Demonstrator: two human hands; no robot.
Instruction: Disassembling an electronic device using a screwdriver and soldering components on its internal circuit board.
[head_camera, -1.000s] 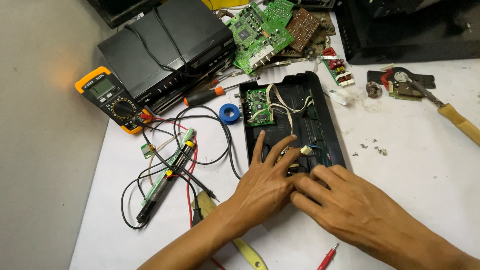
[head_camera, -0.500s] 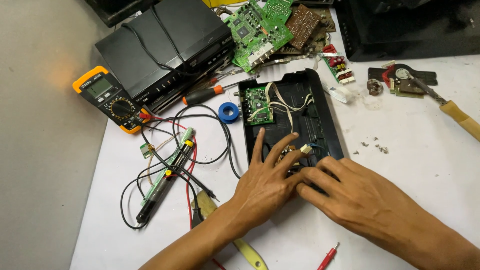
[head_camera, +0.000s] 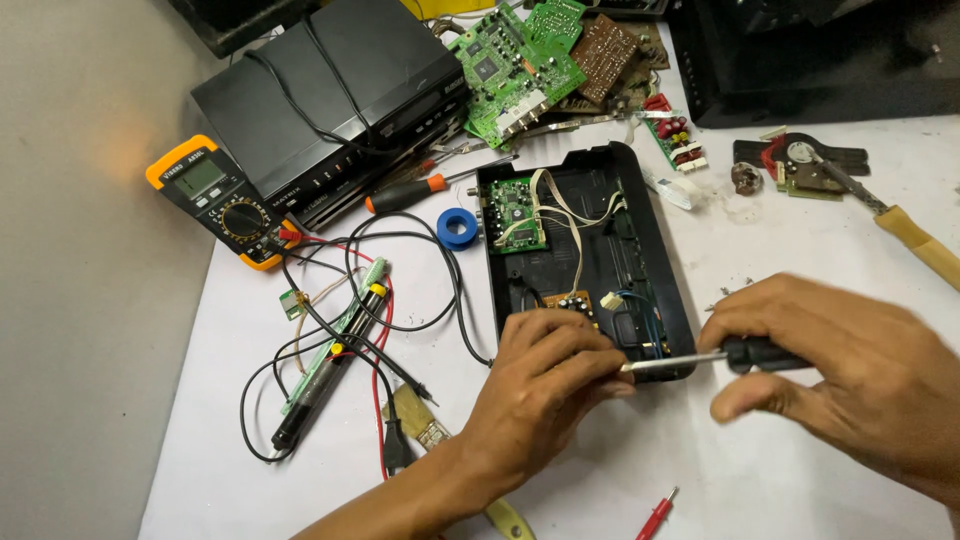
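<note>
Now | right hand (head_camera: 850, 370): fingers newly closed on screwdriver (head_camera: 720, 357) | left hand (head_camera: 545, 385): fingers curled, pinching its tip, shifted off casing (head_camera: 650, 250)

The right hand (head_camera: 850, 370) is off the open black case (head_camera: 585, 265) and now grips a screwdriver (head_camera: 715, 358). Its tip meets the left hand (head_camera: 545, 385), whose fingers now curl.
</note>
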